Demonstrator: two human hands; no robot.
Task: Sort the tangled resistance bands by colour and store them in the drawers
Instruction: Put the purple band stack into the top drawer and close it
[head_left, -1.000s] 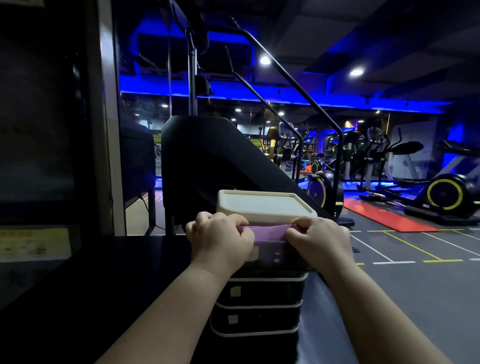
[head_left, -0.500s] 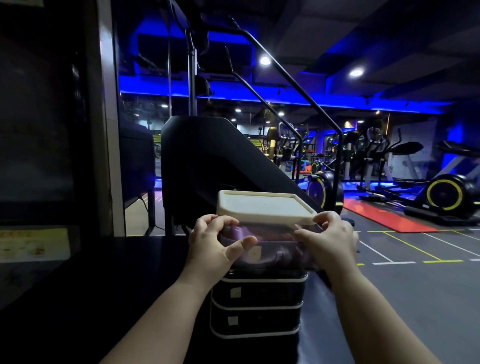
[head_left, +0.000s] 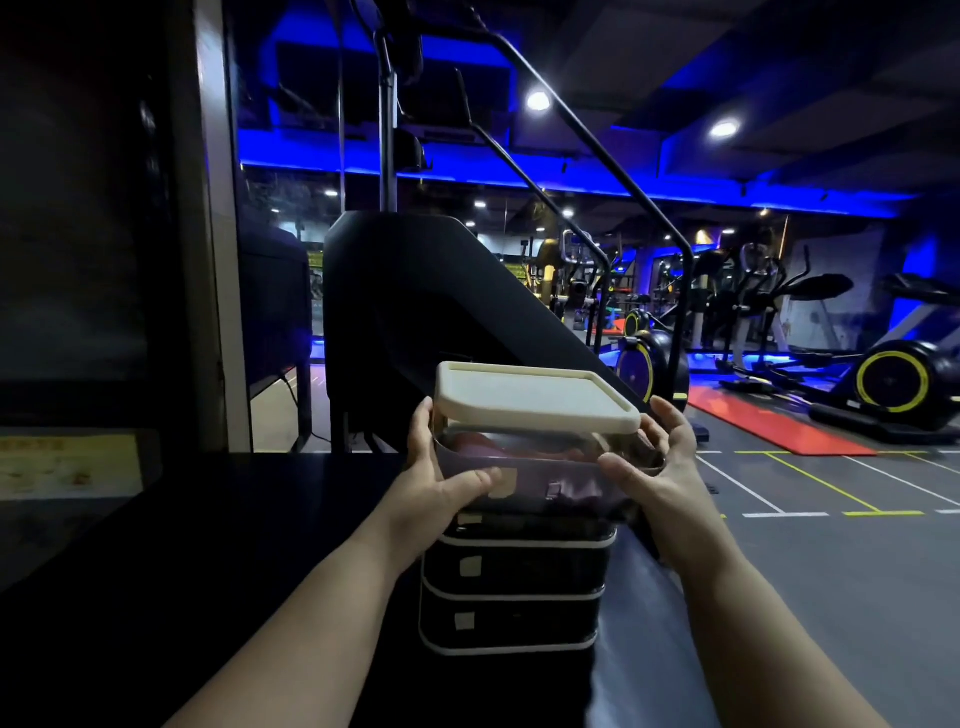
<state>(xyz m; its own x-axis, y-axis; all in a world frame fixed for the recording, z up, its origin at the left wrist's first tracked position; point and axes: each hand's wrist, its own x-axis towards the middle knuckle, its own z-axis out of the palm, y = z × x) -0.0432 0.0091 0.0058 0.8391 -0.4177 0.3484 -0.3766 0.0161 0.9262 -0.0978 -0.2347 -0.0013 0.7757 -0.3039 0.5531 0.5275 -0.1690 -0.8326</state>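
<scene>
A small stack of drawers with a cream lid (head_left: 530, 397) stands on a black table (head_left: 208, 545). Its clear top drawer (head_left: 540, 470) is pulled out towards me, and a purple resistance band (head_left: 574, 489) lies inside, seen through the front. My left hand (head_left: 441, 480) holds the drawer's left front corner, thumb across the front and fingers along the side. On the right front corner my right hand (head_left: 652, 470) holds it the same way. Two dark lower drawers (head_left: 519, 569) are pushed in.
Behind the drawers rises a black stair-climber machine (head_left: 415, 312) with slanting handrails. To the right, the gym floor holds exercise bikes (head_left: 893, 379) and a red mat (head_left: 779, 431). A dark wall with a pillar (head_left: 218, 260) fills the left.
My hands let go of the purple band, which now lies in the top drawer. They moved outwards to the drawer's front corners and their fingers spread wider.
</scene>
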